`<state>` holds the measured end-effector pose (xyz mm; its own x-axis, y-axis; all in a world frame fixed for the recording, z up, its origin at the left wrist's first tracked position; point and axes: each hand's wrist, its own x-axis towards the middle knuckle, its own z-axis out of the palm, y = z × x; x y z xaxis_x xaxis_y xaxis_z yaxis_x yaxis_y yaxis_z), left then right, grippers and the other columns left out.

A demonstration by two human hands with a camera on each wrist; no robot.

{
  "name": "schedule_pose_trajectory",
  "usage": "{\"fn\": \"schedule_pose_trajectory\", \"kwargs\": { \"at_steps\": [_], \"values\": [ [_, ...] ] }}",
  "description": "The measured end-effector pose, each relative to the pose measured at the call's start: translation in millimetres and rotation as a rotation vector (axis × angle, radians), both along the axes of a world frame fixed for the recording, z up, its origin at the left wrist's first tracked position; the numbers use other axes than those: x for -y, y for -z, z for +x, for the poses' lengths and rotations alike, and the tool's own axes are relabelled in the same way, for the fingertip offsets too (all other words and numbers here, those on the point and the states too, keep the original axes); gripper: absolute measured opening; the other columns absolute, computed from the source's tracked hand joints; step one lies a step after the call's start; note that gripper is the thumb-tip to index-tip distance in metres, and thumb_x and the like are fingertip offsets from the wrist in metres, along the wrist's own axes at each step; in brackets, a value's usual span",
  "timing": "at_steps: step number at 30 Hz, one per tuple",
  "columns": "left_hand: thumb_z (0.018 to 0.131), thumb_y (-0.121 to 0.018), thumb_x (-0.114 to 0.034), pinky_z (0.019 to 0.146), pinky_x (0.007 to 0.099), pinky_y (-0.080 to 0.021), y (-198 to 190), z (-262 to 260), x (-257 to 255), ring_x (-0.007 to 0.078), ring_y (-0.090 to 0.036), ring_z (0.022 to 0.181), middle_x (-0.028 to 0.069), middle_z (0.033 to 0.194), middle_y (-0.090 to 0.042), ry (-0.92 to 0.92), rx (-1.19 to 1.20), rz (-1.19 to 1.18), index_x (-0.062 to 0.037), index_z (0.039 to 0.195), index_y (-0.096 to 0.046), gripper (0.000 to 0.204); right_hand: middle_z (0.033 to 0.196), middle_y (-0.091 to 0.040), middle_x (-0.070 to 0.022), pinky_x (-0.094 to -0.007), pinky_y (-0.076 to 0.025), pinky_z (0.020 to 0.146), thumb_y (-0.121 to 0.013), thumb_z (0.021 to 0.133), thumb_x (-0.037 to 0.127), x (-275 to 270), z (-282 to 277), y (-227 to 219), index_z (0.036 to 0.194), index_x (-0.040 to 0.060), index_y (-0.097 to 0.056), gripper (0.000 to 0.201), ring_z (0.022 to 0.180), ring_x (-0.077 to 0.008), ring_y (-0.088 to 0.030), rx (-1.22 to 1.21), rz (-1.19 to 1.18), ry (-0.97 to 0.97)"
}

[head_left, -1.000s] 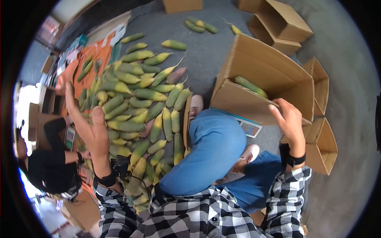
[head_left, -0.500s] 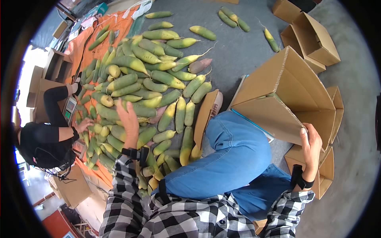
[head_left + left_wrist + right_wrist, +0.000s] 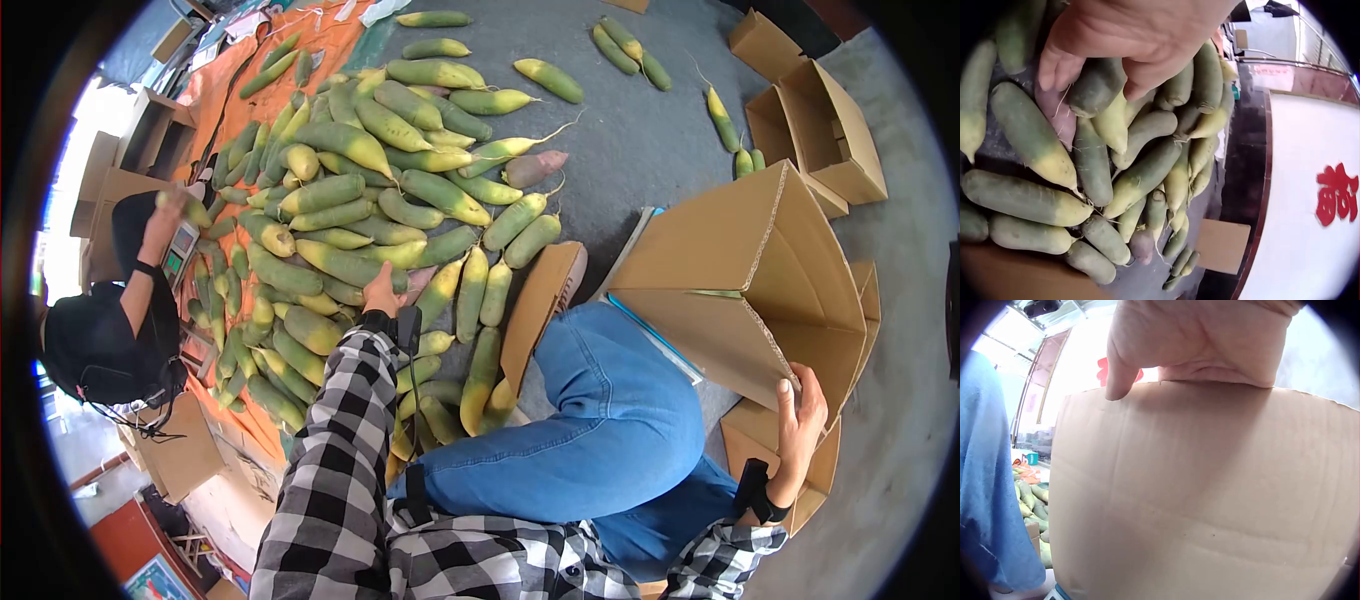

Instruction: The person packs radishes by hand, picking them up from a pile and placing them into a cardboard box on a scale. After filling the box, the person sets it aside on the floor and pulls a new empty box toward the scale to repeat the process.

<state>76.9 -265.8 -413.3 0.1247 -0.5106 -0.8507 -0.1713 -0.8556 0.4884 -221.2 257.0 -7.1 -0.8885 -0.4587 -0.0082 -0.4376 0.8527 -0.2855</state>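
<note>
In the head view my left hand (image 3: 384,293) is at the near end of a green radish (image 3: 350,264) lying on a large heap. The left wrist view shows the thumb and fingers on either side of that radish's dark green end (image 3: 1099,87), gripping it. A reddish radish (image 3: 1055,112) lies right beside the fingers. My right hand (image 3: 803,412) holds the top edge of an open cardboard box (image 3: 690,320), thumb on the near wall and fingers over the rim. In the right wrist view the box wall (image 3: 1210,481) fills most of the picture; the fingertips are hidden behind it.
Under the box shows the blue edge of a flat device (image 3: 655,340). More open boxes (image 3: 830,130) stand at the right. Another person (image 3: 110,340) sits at the left, holding a radish beside a scale (image 3: 180,250). A cardboard piece (image 3: 538,310) stands by my foot.
My left hand has come down from raised above the heap onto a radish. My right hand has shifted along the box rim toward its near corner. The other person has lifted a radish.
</note>
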Motion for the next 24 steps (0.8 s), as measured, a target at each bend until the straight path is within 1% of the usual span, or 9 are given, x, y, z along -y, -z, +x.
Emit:
{"fn": "schedule_pose_trajectory", "kwargs": {
  "at_steps": [3, 7, 11, 12, 15, 18, 20, 22, 24],
  "values": [
    [0.077, -0.077, -0.049, 0.074, 0.0424, -0.046, -20.0, -8.4, -13.7, 0.0282, -0.055, 0.096, 0.011, 0.114, -0.055, -0.069, -0.015, -0.07, -0.0102, 0.123, -0.051, 0.065, 0.094, -0.067, -0.0164, -0.039, -0.049, 0.082, -0.061, 0.092, 0.036, 2.7, 0.5, -2.3, 0.103, 0.0006, -0.064, 0.037, 0.09, -0.0331, -0.064, 0.006, -0.003, 0.004],
    [0.081, -0.07, -0.047, 0.073, 0.0322, -0.043, -118.9, 2.6, -48.0, 0.0147, -0.054, 0.087, -0.001, 0.099, -0.057, -0.007, -0.312, -0.063, -0.0163, 0.109, -0.057, 0.044, 0.094, -0.067, -0.0162, -0.0388, -0.049, 0.081, -0.062, 0.091, 0.034, 5.3, 3.4, -2.8, 0.101, 0.0009, -0.064, 0.035, 0.09, -0.033, -0.065, -0.026, -0.03, -0.007],
    [0.082, -0.073, -0.033, 0.074, 0.0367, -0.047, -170.1, 40.6, -82.2, 0.0176, -0.058, 0.089, -0.0021, 0.098, -0.063, 0.012, -0.58, 0.035, -0.0192, 0.101, -0.061, 0.026, 0.092, -0.068, -0.0155, -0.0389, -0.05, 0.079, -0.065, 0.086, 0.026, 8.7, 5.3, -4.2, 0.098, 0.002, -0.066, 0.027, 0.088, -0.0325, -0.065, -0.024, -0.1, -0.022],
    [0.086, -0.071, -0.031, 0.075, 0.0347, -0.049, -204.4, 36.6, -107.4, 0.0192, -0.059, 0.088, -0.0001, 0.092, -0.061, 0.168, -0.587, -0.126, -0.0161, 0.102, -0.059, 0.026, 0.091, -0.068, -0.0162, -0.0393, -0.05, 0.078, -0.067, 0.084, 0.024, 15.7, 8.6, -10.0, 0.098, 0.0028, -0.067, 0.025, 0.088, -0.0328, -0.066, 0.007, -0.122, 0.002],
    [0.087, -0.069, -0.024, 0.069, 0.0372, -0.053, -249.0, 31.8, -134.3, 0.0238, -0.062, 0.082, 0.01, 0.089, -0.062, 0.079, -0.566, 0.083, -0.0054, 0.107, -0.056, 0.03, 0.088, -0.069, -0.0157, -0.0416, -0.052, 0.075, -0.07, 0.084, 0.038, 1.9, 4.0, -3.7, 0.095, 0.0039, -0.067, 0.036, 0.086, -0.0352, -0.066, -0.127, -0.098, -0.089],
    [0.085, -0.068, -0.017, 0.069, 0.038, -0.053, -297.8, 0.5, -151.4, 0.025, -0.062, 0.078, 0.0126, 0.09, -0.062, 0.434, -0.681, -0.079, -0.0016, 0.11, -0.053, 0.033, 0.08, -0.066, -0.015, -0.0426, -0.052, 0.07, -0.069, 0.083, 0.046, -11.9, -3.2, 5.9, 0.088, 0.0009, -0.064, 0.045, 0.078, -0.0342, -0.066, -0.214, -0.144, -0.174],
    [0.082, -0.069, -0.016, 0.076, 0.0366, -0.052, -353.9, -30.8, -160.7, 0.0237, -0.063, 0.085, 0.0136, 0.097, -0.063, 0.842, -0.602, -0.466, 0.0012, 0.12, -0.051, 0.046, 0.084, -0.067, -0.0157, -0.0437, -0.052, 0.074, -0.069, 0.083, 0.044, -18.4, -2.6, 12.3, 0.093, 0.0016, -0.065, 0.043, 0.082, -0.0357, -0.066, -0.227, -0.133, -0.194],
    [0.079, -0.071, -0.019, 0.089, 0.035, -0.048, -402.1, -67.1, -175.8, 0.0224, -0.06, 0.098, 0.0156, 0.109, -0.061, 1.019, -0.554, -0.807, 0.0044, 0.129, -0.046, 0.06, 0.078, -0.064, -0.0163, -0.0446, -0.051, 0.071, -0.069, 0.083, 0.044, -20.6, -1.6, 11.8, 0.088, 0.0016, -0.063, 0.043, 0.077, -0.036, -0.064, -0.216, -0.084, -0.198],
    [0.077, -0.074, -0.022, 0.097, 0.0334, -0.042, -451.7, -98.5, -181.6, 0.0219, -0.056, 0.109, 0.017, 0.119, -0.058, 1.398, -0.296, -1.098, 0.0054, 0.132, -0.044, 0.068, 0.074, -0.062, -0.0168, -0.0452, -0.05, 0.069, -0.068, 0.083, 0.044, -21.5, -1.6, 15.0, 0.083, 0.0018, -0.06, 0.043, 0.074, -0.0359, -0.063, -0.239, -0.09, -0.196]
  ]
}}
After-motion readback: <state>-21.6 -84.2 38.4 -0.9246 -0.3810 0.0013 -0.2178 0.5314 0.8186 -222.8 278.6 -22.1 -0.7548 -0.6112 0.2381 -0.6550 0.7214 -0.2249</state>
